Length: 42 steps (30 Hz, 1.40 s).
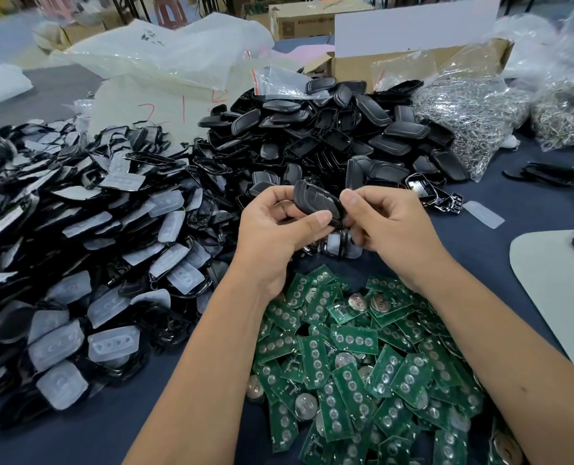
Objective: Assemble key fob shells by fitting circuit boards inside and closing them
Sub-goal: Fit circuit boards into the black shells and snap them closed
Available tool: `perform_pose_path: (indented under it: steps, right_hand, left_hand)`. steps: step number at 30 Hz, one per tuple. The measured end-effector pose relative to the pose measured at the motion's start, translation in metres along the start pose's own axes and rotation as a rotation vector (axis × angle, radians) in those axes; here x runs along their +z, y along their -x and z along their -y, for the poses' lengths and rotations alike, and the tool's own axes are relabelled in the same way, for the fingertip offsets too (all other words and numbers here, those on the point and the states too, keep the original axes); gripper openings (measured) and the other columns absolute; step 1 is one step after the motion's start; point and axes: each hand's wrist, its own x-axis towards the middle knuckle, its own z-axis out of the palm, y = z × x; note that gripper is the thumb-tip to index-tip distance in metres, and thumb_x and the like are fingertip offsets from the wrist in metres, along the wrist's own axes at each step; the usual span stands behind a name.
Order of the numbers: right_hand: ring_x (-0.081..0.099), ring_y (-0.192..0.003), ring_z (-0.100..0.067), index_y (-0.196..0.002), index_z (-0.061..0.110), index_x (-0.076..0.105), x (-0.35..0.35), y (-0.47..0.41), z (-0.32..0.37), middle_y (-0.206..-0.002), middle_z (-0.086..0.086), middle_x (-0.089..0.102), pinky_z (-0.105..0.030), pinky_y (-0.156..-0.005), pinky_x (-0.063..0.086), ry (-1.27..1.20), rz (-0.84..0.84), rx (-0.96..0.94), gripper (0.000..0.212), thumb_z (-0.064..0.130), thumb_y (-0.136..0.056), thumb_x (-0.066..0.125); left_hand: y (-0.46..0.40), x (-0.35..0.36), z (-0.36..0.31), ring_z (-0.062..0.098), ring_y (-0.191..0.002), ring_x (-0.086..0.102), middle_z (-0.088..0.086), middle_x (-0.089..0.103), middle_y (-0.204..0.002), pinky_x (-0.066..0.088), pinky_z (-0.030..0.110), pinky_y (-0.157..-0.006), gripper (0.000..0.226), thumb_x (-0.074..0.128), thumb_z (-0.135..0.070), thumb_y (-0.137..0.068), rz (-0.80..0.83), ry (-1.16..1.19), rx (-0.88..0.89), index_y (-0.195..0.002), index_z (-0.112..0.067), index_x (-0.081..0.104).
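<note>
Circuit boards (363,357): lying heaped nearest the viewer, under both forearms; a forearm dragging across could be knocking some off the counter (117,414).
Left hand (275,226): curling round the key fob shell (316,203), thumb pressing its lower edge.
Right hand (383,223): pinching the shell's right end between fingertips.
Shell: being held above the counter; uneven squeezing could be leaving the seam unclosed.
Shell pile (329,129): lying beyond, well apart.
</note>
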Motion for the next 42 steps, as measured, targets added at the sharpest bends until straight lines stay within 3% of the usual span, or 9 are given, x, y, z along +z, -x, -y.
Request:
perform_pose_path:
  steps: [5, 12, 24, 27, 30, 33, 35, 38, 42]
  right_hand:
    - [0.044, -0.045, -0.01, -0.085, 0.022, 0.079, 0.001, 0.003, 0.003, -0.06, 0.0, 0.056, -0.017, -0.042, 0.035, -0.188, 0.016, 0.015, 0.021, 0.04, -0.095, 0.074]
    - [0.029, -0.041, -0.013, -0.064, 0.019, 0.067, 0.003, 0.004, 0.008, -0.053, -0.001, 0.045, -0.021, -0.043, 0.021, -0.328, -0.008, 0.093, 0.032, 0.04, -0.087, 0.072]
    - [0.028, -0.04, -0.012, -0.067, 0.016, 0.066, 0.009, 0.003, 0.009, -0.052, -0.002, 0.043, -0.025, -0.044, 0.02, -0.325, -0.062, 0.06, 0.036, 0.023, -0.103, 0.067]
    - [0.032, -0.041, -0.009, -0.069, 0.014, 0.065, 0.007, 0.002, 0.007, -0.052, 0.0, 0.045, -0.021, -0.043, 0.028, -0.239, -0.108, 0.009, 0.034, 0.025, -0.101, 0.068]
    - [0.039, -0.052, -0.008, -0.074, 0.016, 0.069, -0.004, -0.002, 0.009, -0.056, 0.006, 0.048, -0.023, -0.051, 0.034, 0.015, -0.115, -0.094, 0.031, 0.036, -0.098, 0.068]
    - [0.06, -0.058, -0.015, -0.082, 0.019, 0.069, -0.024, -0.007, 0.011, -0.07, -0.005, 0.064, -0.022, -0.049, 0.043, 0.038, -0.102, -0.06, 0.027, 0.036, -0.101, 0.063]
    - [0.068, -0.054, -0.023, -0.084, 0.018, 0.067, -0.037, -0.011, 0.011, -0.077, -0.013, 0.069, -0.025, -0.041, 0.041, 0.01, -0.172, -0.011, 0.026, 0.037, -0.102, 0.061]
    - [0.059, -0.043, -0.016, -0.08, 0.018, 0.07, -0.063, -0.016, 0.007, -0.06, -0.002, 0.064, -0.024, -0.04, 0.039, 0.056, -0.438, 0.035, 0.024, 0.037, -0.096, 0.068]
    - [0.066, -0.063, -0.024, -0.077, 0.023, 0.069, -0.102, -0.017, -0.001, -0.071, -0.002, 0.07, -0.042, -0.063, 0.058, 0.122, -0.784, 0.154, 0.023, 0.043, -0.083, 0.078]
  left_hand:
    - [0.003, 0.004, -0.001, 0.029, -0.088, 0.07, 0.026, 0.06, -0.104, 0.062, 0.029, -0.074, 0.024, 0.076, 0.012, -0.079, 0.076, 0.064, -0.043, -0.097, 0.001, 0.064]
    - [0.006, 0.007, 0.003, 0.026, -0.084, 0.071, 0.021, 0.064, -0.095, 0.062, 0.031, -0.074, 0.029, 0.08, -0.002, -0.066, 0.1, 0.062, 0.002, -0.086, -0.004, 0.058]
    - [0.007, 0.013, 0.002, 0.027, -0.084, 0.072, 0.026, 0.062, -0.1, 0.062, 0.03, -0.072, 0.028, 0.08, 0.001, -0.072, 0.013, 0.05, -0.005, -0.094, -0.001, 0.063]
    - [0.008, 0.015, 0.0, 0.028, -0.083, 0.076, 0.016, 0.073, -0.089, 0.063, 0.034, -0.073, 0.027, 0.082, 0.006, -0.081, -0.054, -0.171, 0.113, -0.099, -0.009, 0.067]
    - [0.01, 0.018, -0.006, 0.025, -0.081, 0.077, 0.006, 0.077, -0.089, 0.064, 0.043, -0.075, 0.037, 0.086, -0.006, -0.079, -0.122, -0.497, 0.275, -0.105, -0.022, 0.065]
    - [0.007, 0.034, -0.01, 0.019, -0.078, 0.077, -0.002, 0.077, -0.084, 0.064, 0.045, -0.077, 0.024, 0.085, -0.011, -0.081, -0.169, -0.599, 0.29, -0.095, -0.024, 0.069]
    - [-0.002, 0.05, -0.011, 0.014, -0.078, 0.074, -0.008, 0.075, -0.08, 0.062, 0.041, -0.079, 0.013, 0.082, -0.014, -0.083, -0.156, -0.798, 0.295, -0.085, -0.024, 0.074]
    - [-0.014, 0.085, -0.007, 0.011, -0.085, 0.072, -0.01, 0.076, -0.082, 0.059, 0.036, -0.085, 0.003, 0.08, -0.019, -0.084, -0.018, -0.963, 0.246, -0.086, -0.022, 0.08]
    - [-0.027, 0.136, 0.018, 0.018, -0.096, 0.073, -0.004, 0.078, -0.094, 0.059, 0.036, -0.091, 0.017, 0.077, -0.018, -0.085, 0.151, -0.948, 0.133, -0.102, -0.021, 0.08]
